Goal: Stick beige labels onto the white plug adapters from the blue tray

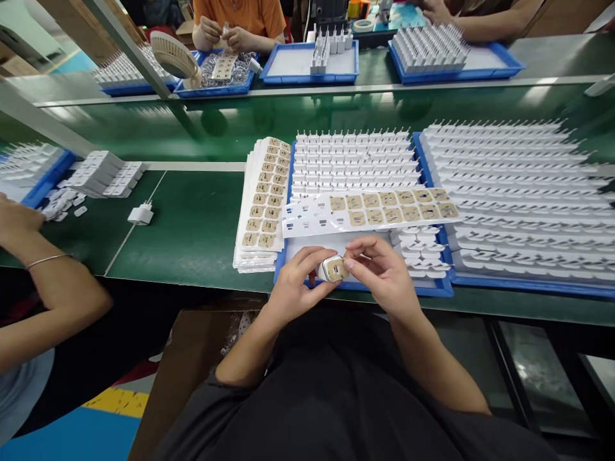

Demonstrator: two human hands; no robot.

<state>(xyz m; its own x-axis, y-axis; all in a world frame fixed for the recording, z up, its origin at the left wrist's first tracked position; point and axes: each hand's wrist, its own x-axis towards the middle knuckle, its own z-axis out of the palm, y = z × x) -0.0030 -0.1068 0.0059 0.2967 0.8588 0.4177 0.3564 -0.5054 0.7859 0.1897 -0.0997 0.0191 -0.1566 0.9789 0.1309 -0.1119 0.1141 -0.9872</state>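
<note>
My left hand and my right hand meet at the near edge of a blue tray. Between their fingertips sits a small white charger plug with a tan label on its face. The left hand's fingers wrap round its body; the right hand's thumb and forefinger pinch at the label side. Just beyond lies a white sticker sheet across rows of white chargers, tan labels on its right part, empty cut-outs on its left.
A stack of label sheets lies left of the tray. Another tray of white chargers fills the right. A lone charger rests on the green belt. A co-worker's arm is at left; other people work across the belt.
</note>
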